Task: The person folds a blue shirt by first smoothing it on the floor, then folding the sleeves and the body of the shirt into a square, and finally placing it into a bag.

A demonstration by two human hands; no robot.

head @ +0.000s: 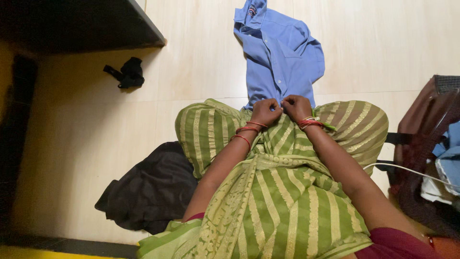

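Note:
A blue button-up shirt (280,52) lies spread on the pale floor in front of my knees, collar at the far end. My left hand (265,111) and my right hand (296,106) sit side by side at the shirt's near edge, fingers curled shut on the blue cloth. Red bangles circle both wrists. My lap is covered by a green and gold striped garment (278,192), which hides the shirt's lower hem.
A dark bundle of cloth (151,189) lies on the floor at my left. A small black cloth item (127,73) sits near a dark furniture edge (143,24). At the right stands a brown bag (424,144) with clothes and a white cable (407,169).

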